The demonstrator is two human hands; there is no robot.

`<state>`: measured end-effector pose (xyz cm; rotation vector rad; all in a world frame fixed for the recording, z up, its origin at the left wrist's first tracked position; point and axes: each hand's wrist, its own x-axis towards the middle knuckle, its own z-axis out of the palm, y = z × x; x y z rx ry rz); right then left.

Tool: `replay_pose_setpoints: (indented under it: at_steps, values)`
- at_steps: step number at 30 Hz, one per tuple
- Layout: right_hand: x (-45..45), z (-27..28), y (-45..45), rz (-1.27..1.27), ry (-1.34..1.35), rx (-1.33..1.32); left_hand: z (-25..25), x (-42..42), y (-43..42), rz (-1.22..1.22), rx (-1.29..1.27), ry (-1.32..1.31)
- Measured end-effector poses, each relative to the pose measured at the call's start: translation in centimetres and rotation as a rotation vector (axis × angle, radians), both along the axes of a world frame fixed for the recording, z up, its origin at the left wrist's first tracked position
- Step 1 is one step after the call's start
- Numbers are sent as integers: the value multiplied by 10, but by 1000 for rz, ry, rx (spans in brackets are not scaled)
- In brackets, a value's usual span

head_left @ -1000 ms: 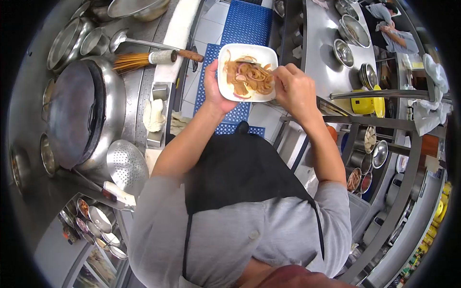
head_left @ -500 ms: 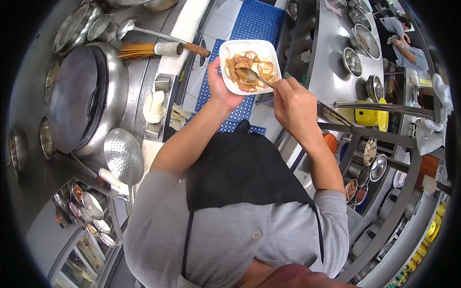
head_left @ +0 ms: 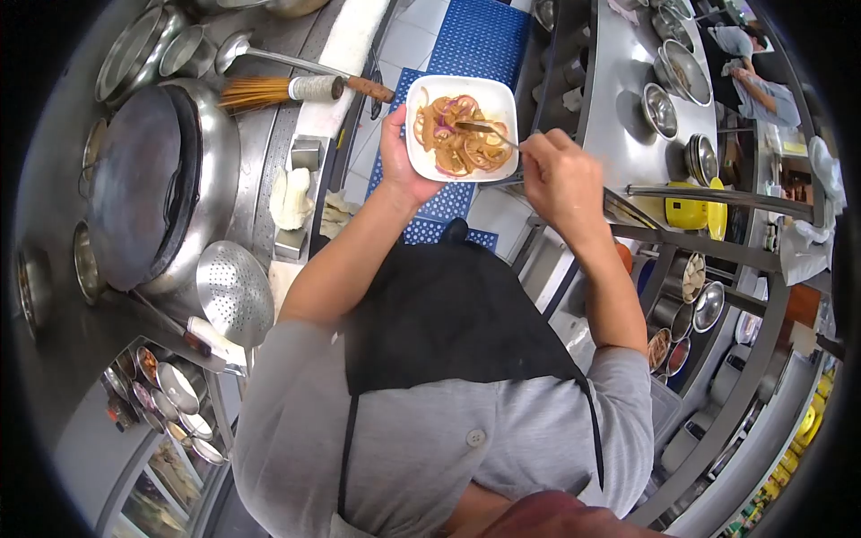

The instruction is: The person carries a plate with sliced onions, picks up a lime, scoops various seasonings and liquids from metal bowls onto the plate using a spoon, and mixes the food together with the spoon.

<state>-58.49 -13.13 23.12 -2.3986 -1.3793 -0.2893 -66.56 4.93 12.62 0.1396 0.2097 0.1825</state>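
Observation:
A square white bowl (head_left: 509, 94) rests in my left hand (head_left: 404, 166), whose fingers grip its left side and run underneath. Inside lie brown-sauced meat slices (head_left: 444, 134) mixed with onion rings (head_left: 489, 154), some edged in purple. My right hand (head_left: 563, 179) is closed around the handle of a metal spoon (head_left: 475, 126). The spoon's head sits among the food near the middle of the bowl, tilted so that its edge shows. Most of the handle is hidden by my fingers.
At left are a wok (head_left: 134, 188), a perforated skimmer (head_left: 235, 291), a bamboo brush (head_left: 269, 91) and a ladle (head_left: 238, 52). A steel counter (head_left: 619, 108) with metal bowls (head_left: 659, 112) runs along the right. Another person (head_left: 758, 90) stands at far right.
The spoon has turned from lying face-up to standing on edge, and the food has shifted and spread. My right hand has moved slightly right; the bowl has shifted a little left.

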Motion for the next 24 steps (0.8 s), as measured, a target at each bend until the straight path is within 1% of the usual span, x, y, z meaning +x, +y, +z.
replay_pose_setpoints:
  at_steps: [1, 4, 7, 9, 10, 11, 13, 15, 18, 19, 20, 22, 23, 24]
  values:
    - [-3, -2, 1, -39, 44, 1, -1, 0, 1, -13, 0, -18]
    - [2, 7, 3, -90, 86, 166, -4, -1, 4, -35, -7, -44]
    - [18, 0, 15, -127, 63, 74, -2, -3, 6, -94, 6, -6]
    - [12, -6, 22, 11, 22, 68, -3, 0, 7, -145, 42, 23]
    - [9, -9, 27, 85, 3, 64, -4, 1, 7, -127, 41, 26]
    - [0, -2, 27, 133, -34, -21, -5, 1, 8, -108, 41, 30]
    - [-4, 7, 19, 131, -63, -59, -7, 2, 10, -69, 69, 37]
    - [-8, 28, 9, 100, -66, -72, -5, 0, 14, -65, 32, 29]
    - [-8, 47, -3, 87, -74, -279, -1, 0, 18, -60, 6, 2]
    - [-5, 39, -4, 104, -86, -305, -3, 0, 18, -71, -18, -29]
    - [0, 29, 0, 93, -88, -270, -5, 1, 18, -86, -44, -60]
    - [6, 17, 9, 72, -94, -200, -1, 2, 11, -63, -9, -24]
    - [7, 19, 12, 77, -89, -111, 2, 4, 8, -46, 11, -7]
    - [6, 23, 13, 35, -85, -91, 1, 5, 7, -33, 16, -15]
